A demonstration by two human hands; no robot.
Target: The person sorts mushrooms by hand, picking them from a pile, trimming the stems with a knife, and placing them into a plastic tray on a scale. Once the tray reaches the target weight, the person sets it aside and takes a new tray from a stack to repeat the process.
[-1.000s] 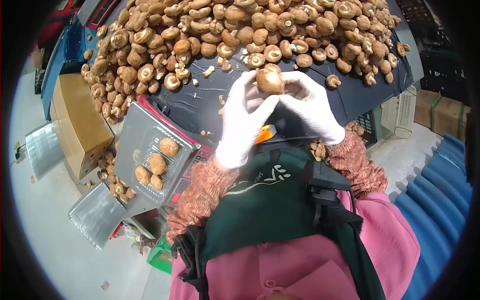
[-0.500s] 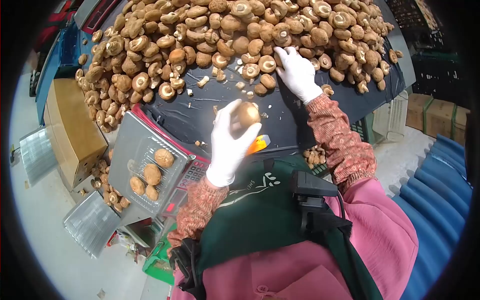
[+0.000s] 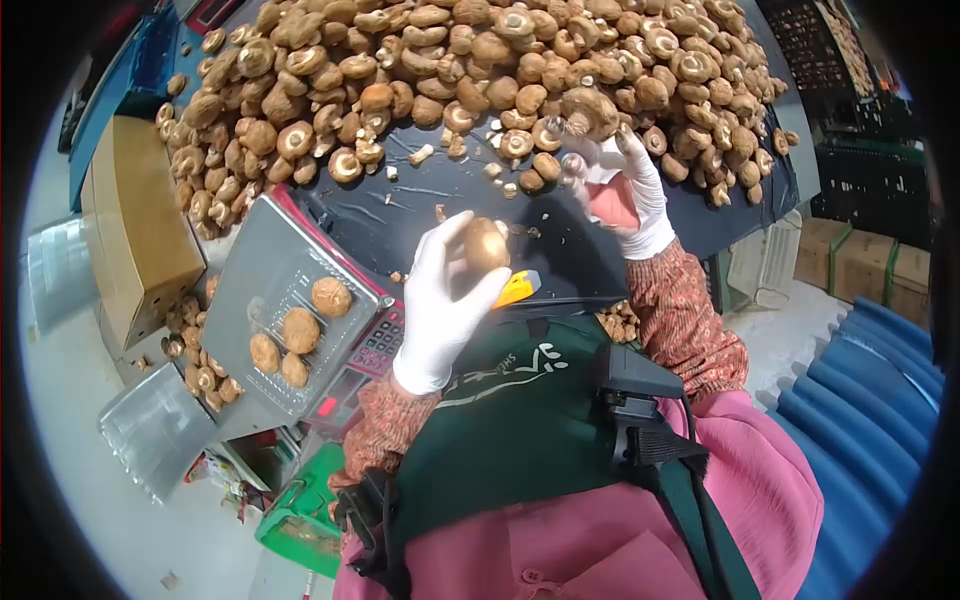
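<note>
My left hand (image 3: 438, 295), in a white glove, is closed around a round brown shiitake mushroom (image 3: 487, 247) above the dark table cover. Just under it lies an orange-and-yellow tool (image 3: 518, 289) that looks like a utility knife; the hand hides part of it. At the near edge of the pile, my right hand (image 3: 622, 190) is turned with its palm showing. Its gloved fingertips are around a larger shiitake mushroom (image 3: 589, 113). A pinkish patch shows at the palm.
A big mushroom pile (image 3: 480, 60) covers the table's far side, with stem bits before it. On the left, a scale (image 3: 375, 345) bears a clear tray (image 3: 262, 290) with several mushrooms. Beyond stands a cardboard box (image 3: 140, 230). Cut stems (image 3: 619, 322) lie near my right forearm.
My right hand has turned palm-up and now has a large mushroom at its fingertips. My left hand still holds its mushroom, slightly lower and further left in view.
</note>
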